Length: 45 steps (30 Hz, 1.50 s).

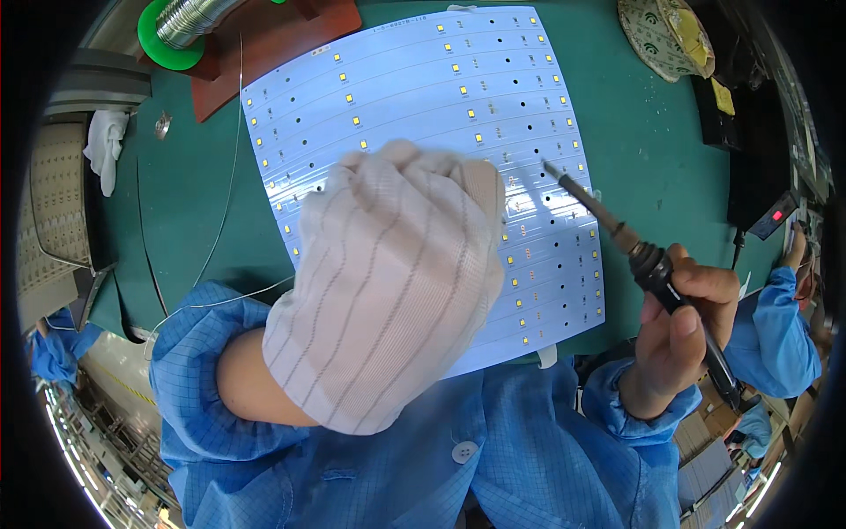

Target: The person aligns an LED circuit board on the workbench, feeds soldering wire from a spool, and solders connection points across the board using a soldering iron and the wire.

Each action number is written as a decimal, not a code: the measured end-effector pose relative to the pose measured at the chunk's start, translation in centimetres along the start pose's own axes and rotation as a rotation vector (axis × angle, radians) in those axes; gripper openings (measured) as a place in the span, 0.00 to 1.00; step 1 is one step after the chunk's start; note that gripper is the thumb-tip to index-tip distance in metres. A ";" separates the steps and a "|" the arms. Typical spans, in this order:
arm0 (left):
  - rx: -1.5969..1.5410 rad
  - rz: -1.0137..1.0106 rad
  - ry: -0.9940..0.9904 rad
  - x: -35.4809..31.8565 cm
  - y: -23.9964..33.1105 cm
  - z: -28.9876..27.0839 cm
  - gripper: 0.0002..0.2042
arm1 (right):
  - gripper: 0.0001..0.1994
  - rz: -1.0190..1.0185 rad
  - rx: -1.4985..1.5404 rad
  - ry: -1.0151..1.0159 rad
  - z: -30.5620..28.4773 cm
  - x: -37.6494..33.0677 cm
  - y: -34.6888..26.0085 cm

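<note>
My left hand [392, 291], in a white glove with grey stripes, is closed over the middle of a white LED circuit board [405, 106]. A thin solder wire [231, 189] comes down from the spool, loops by my left sleeve and runs in under the glove. The curled fingertips and their grip on it are hidden. My right hand [679, 331], bare, grips a soldering iron [656, 269] by its black handle, right of the board. Its tip points up and left, over the board's right part. Rows of small yellow LEDs cover the board.
A solder spool [183, 26] with a green flange sits on a reddish-brown stand [291, 40] at the far left. A black box [762, 189] with a red light stands at the right, below a round patterned pad [656, 35]. A white cloth [106, 145] hangs at left. Other people work nearby.
</note>
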<state>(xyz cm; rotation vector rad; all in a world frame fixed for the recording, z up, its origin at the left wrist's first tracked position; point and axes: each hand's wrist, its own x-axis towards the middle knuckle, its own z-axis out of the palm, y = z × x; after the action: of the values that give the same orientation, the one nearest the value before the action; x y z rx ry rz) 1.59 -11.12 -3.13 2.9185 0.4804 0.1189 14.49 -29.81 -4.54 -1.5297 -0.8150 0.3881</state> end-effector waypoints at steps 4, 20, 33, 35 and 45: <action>-0.018 0.067 0.001 0.7 0.0 1.6 0.12 | 0.15 0.021 -0.030 -0.015 -0.3 -0.4 0.6; -0.047 0.038 -0.044 0.6 -0.2 1.8 0.12 | 0.11 -0.062 0.007 -0.116 0.0 0.1 1.5; -0.030 0.035 -0.080 0.4 -0.3 2.2 0.13 | 0.10 -0.087 -0.006 -0.134 -0.3 0.4 1.8; -0.050 0.029 -0.110 0.3 -0.3 2.3 0.12 | 0.10 -0.107 -0.014 -0.140 -0.3 0.3 1.8; 0.016 0.015 -0.244 0.8 -0.1 1.3 0.17 | 0.12 -0.200 -0.091 -0.200 0.1 -1.6 1.9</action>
<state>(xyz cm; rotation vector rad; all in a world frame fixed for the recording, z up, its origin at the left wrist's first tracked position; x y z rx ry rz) 2.44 -10.96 -4.43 2.8979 0.4205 -0.2376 13.80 -30.73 -6.72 -1.4918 -1.1456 0.3635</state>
